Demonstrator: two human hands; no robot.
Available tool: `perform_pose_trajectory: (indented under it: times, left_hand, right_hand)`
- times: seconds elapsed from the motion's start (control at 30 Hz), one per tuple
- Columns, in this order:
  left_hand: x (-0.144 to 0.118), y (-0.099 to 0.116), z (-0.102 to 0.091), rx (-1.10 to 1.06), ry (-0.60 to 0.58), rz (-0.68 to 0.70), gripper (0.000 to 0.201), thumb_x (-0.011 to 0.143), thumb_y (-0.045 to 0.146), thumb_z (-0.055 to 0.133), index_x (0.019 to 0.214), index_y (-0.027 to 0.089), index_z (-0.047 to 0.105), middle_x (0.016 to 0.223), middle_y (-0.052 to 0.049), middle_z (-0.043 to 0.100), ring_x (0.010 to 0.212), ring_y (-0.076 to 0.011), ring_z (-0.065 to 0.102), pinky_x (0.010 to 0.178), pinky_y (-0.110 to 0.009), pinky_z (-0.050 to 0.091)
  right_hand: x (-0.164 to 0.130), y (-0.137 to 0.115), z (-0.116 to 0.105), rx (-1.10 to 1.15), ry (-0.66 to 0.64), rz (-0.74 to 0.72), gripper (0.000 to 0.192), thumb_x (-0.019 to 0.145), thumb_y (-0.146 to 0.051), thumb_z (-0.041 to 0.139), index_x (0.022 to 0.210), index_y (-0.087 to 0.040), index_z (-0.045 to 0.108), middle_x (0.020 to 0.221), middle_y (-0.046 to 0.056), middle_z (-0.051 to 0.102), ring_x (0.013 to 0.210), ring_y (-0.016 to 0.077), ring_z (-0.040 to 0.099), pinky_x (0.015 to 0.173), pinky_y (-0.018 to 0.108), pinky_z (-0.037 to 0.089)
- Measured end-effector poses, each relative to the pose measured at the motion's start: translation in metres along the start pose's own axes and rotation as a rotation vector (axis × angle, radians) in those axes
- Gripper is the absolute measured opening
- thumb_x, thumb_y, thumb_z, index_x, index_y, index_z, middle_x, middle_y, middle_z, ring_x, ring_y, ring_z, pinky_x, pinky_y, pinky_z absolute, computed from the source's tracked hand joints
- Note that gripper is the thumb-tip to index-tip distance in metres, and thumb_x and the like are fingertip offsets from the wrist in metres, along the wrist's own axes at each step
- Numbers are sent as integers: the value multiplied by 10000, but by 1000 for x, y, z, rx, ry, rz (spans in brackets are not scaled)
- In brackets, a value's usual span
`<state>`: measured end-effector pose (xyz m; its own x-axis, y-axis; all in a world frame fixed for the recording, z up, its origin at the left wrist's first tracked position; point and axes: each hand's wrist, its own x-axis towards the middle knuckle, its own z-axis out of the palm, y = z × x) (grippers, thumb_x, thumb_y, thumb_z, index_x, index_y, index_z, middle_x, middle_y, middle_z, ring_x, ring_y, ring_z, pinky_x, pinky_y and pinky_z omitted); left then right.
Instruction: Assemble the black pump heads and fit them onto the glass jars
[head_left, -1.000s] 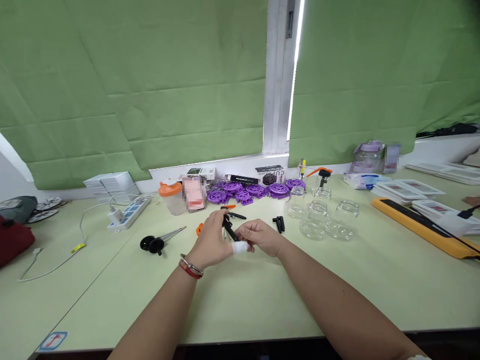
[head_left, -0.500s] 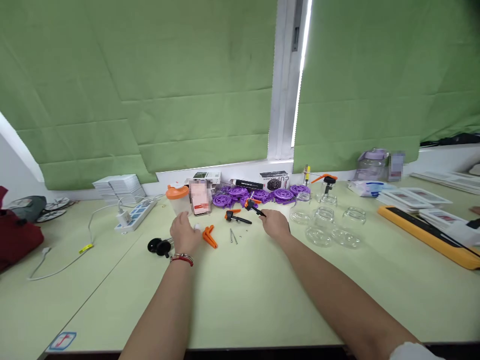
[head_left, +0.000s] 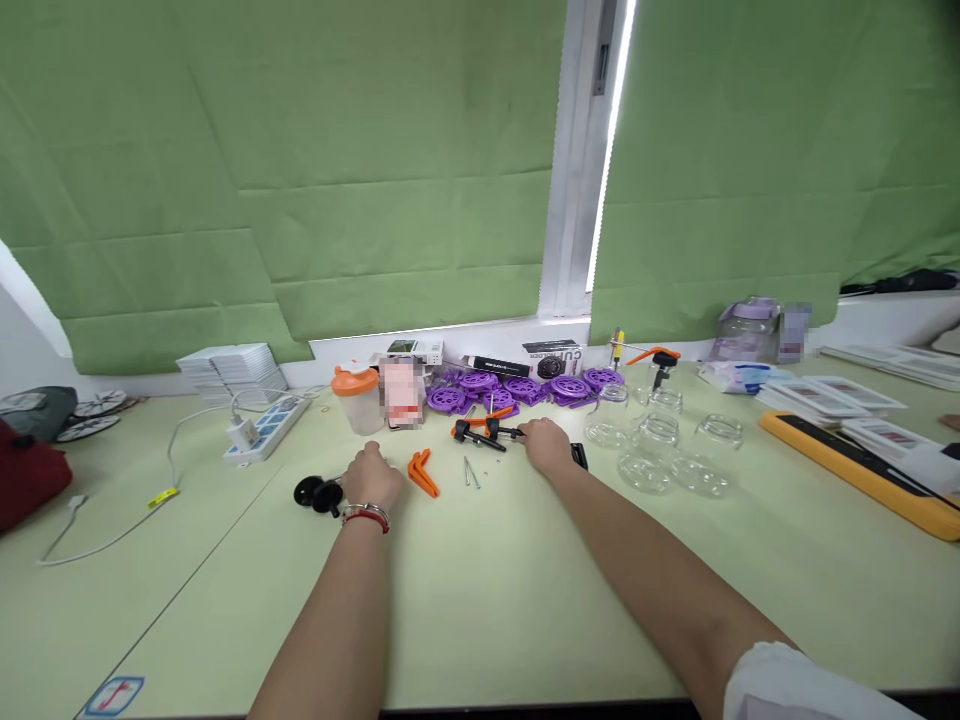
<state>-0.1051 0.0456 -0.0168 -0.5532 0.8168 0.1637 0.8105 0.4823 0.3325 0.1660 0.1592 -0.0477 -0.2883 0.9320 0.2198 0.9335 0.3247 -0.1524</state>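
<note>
My right hand point(head_left: 546, 446) is closed on the end of a black rod-like part with an orange arm point(head_left: 504, 430). This part is low at the table, close beside a similar black-and-orange part point(head_left: 477, 437). My left hand point(head_left: 373, 477) is at the table with its fingers curled; what they hold, if anything, is hidden. Just left of it lie black round pieces point(head_left: 319, 494). To its right are orange V-shaped pieces point(head_left: 423, 473). Two metal screws point(head_left: 471, 472) lie between my hands, with tiny bits near them. A black piece point(head_left: 579, 456) shows beside my right wrist.
Purple wheel-like parts point(head_left: 521, 388) are piled at the back, near a cup holder box point(head_left: 553, 362). An orange-lidded cup point(head_left: 358, 402) and a phone point(head_left: 403, 392) stand left of them. Clear glass jars point(head_left: 651, 455) stand on the right; a power strip point(head_left: 270, 432) lies left.
My right hand has lowered the black-and-orange part toward the similar one on the table. My left hand has stayed near the same place, and a white bit beside its fingers no longer shows.
</note>
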Motion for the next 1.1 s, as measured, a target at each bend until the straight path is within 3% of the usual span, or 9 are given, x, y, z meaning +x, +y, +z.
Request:
perform_pose_trajectory:
  times: [0.3, 0.4, 0.53, 0.8, 0.93, 1.1]
  left_hand:
    - [1, -5, 3, 34, 16, -57, 420, 706, 194, 517, 1124, 161, 522, 1087, -169, 635, 1055, -342, 567, 869, -461, 385]
    - [2, -7, 4, 69, 14, -37, 403, 708, 217, 532, 1107, 165, 544, 1094, -164, 633, 1029, -340, 576, 831, -433, 417]
    - [4, -10, 5, 126, -38, -21, 347, 716, 199, 525, 1053, 160, 597, 1080, -178, 635, 992, -332, 597, 747, -394, 459]
    - [4, -10, 5, 126, -67, 52, 238, 718, 86, 493, 875, 98, 672, 955, -210, 643, 895, -301, 627, 685, -333, 468]
    - [-7, 5, -4, 97, 13, 186, 296, 733, 26, 435, 889, 117, 670, 1019, -166, 608, 963, -262, 588, 781, -309, 456]
    - [-38, 36, -8, -84, 175, 602, 352, 759, -11, 376, 914, 138, 655, 1002, -114, 588, 986, -219, 535, 864, -306, 432]
  right_hand:
    - [-1, 3, 4, 15, 31, -24, 197, 869, -258, 535, 950, -171, 694, 983, 107, 650, 953, 230, 543, 767, 297, 385]
    - [-5, 0, 0, 33, 68, -27, 238, 858, -236, 550, 1052, -153, 660, 1053, 122, 632, 1005, 240, 522, 828, 309, 380]
    - [-12, -12, -7, 68, 149, -59, 345, 867, -212, 522, 1200, -146, 581, 1186, 127, 583, 1096, 248, 466, 924, 320, 347]
    - [-39, -47, -15, 281, 146, -238, 341, 840, -162, 517, 1165, -153, 621, 1187, 114, 594, 1099, 247, 480, 956, 332, 356]
    - [-58, -67, -18, 584, 59, -282, 299, 859, -216, 501, 1118, -154, 635, 1084, 104, 642, 1011, 218, 549, 910, 337, 398]
    - [-65, -97, -22, 1205, -230, -98, 305, 862, -352, 509, 1078, -154, 594, 856, 60, 657, 681, 141, 589, 605, 270, 448]
